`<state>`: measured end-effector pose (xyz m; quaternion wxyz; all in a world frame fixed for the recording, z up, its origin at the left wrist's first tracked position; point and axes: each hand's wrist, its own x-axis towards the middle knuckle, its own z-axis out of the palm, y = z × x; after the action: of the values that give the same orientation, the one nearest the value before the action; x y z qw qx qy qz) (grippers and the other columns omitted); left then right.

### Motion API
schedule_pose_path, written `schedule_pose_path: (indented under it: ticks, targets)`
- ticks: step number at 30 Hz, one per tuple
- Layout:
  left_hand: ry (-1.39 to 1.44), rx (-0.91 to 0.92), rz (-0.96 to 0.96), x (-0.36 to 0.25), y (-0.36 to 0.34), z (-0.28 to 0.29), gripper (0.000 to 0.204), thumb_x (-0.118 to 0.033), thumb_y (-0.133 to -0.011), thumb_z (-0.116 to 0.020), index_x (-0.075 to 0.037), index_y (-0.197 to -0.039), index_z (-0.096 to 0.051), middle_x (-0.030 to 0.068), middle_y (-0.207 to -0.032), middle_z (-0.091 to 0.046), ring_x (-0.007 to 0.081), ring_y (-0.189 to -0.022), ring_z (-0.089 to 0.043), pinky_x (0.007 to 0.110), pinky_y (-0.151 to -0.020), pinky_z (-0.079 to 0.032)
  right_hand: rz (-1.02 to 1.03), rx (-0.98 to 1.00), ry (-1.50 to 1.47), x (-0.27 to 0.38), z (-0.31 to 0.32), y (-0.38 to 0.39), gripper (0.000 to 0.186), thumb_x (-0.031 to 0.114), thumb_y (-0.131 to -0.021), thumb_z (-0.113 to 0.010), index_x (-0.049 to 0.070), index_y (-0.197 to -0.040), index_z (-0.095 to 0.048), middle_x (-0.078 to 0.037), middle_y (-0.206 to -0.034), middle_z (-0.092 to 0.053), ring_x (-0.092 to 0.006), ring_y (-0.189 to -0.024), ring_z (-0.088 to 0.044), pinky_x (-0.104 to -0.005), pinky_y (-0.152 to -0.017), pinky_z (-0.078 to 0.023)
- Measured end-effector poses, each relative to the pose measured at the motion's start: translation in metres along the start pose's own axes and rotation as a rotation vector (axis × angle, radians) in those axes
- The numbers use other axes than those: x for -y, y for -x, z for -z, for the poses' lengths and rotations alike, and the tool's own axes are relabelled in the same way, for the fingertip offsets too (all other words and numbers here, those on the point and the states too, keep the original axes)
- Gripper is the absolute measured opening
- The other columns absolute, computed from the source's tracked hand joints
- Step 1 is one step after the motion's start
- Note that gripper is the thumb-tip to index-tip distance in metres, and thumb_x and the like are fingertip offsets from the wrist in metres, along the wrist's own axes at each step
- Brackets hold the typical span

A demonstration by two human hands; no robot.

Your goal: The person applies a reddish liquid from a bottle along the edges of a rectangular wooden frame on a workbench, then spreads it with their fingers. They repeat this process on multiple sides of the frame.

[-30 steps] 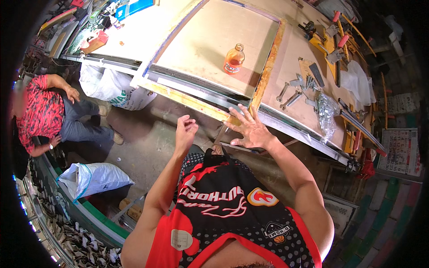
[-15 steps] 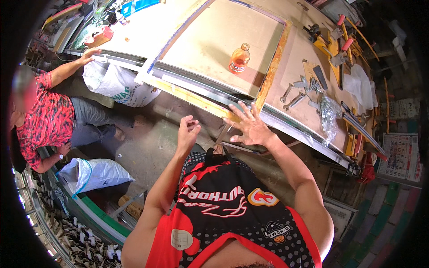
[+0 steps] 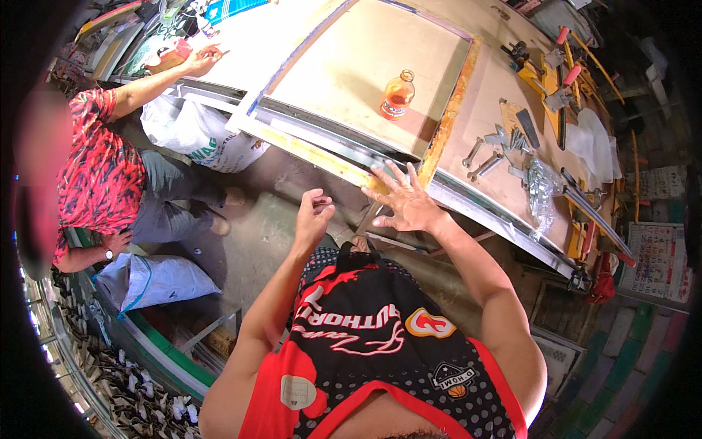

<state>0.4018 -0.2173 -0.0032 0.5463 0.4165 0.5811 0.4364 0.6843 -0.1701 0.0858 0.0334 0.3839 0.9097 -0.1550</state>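
My right hand [image 3: 406, 201] is open, fingers spread, with its fingertips at the near right corner of a weathered yellow and white rectangular frame [image 3: 455, 95] lying on a worktable. My left hand [image 3: 314, 212] hangs below the frame's near rail, to the left of my right hand, its fingers loosely bent and apart with nothing visible in them. A bottle of orange-red liquid [image 3: 396, 100] stands inside the frame. Wrenches and other metal pieces [image 3: 482, 161] lie right of the frame beside a crumpled plastic bag [image 3: 541, 190].
A co-worker in a red patterned shirt [image 3: 102, 183] is at the left, one arm reaching over the table edge toward a red box [image 3: 164, 55]. White sacks [image 3: 172, 128] [image 3: 164, 285] lie low on the left. Yellow clamps [image 3: 541, 80] line the table's right end.
The co-worker has come nearer the table and raised an arm over its edge, reaching toward the red box. My hands have stayed almost in place.
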Motion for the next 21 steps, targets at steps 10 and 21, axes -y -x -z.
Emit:
schedule_pose_path:
  ticks: [10, 21]
  targets:
    - [-0.033, 0.034, 0.047, -0.012, -0.006, 0.012, 0.052, -0.001, -0.094, -0.070, -0.003, -0.140, -0.048, 0.0114, -0.121, -0.064, 0.0174, -0.109, -0.063, 0.031, -0.094, -0.053, -0.107, -0.079, 0.030, 0.002, 0.004, -0.012, 0.080, 0.078, -0.094, -0.049, 0.032, -0.160, -0.045, -0.014, -0.174, -0.017, -0.0432, -0.161, -0.009, -0.0715, -0.125, -0.008]
    - [-0.084, 0.090, 0.053, -0.021, -0.027, 0.028, 0.051, -0.001, -0.094, -0.070, -0.004, -0.141, -0.049, 0.0112, -0.123, -0.064, 0.0176, -0.108, -0.062, 0.032, -0.091, -0.054, -0.093, -0.050, -0.008, 0.008, 0.006, -0.027, 0.084, 0.082, -0.092, -0.046, 0.032, -0.160, -0.045, -0.014, -0.175, -0.016, -0.0444, -0.160, -0.011, -0.0683, -0.126, -0.006]
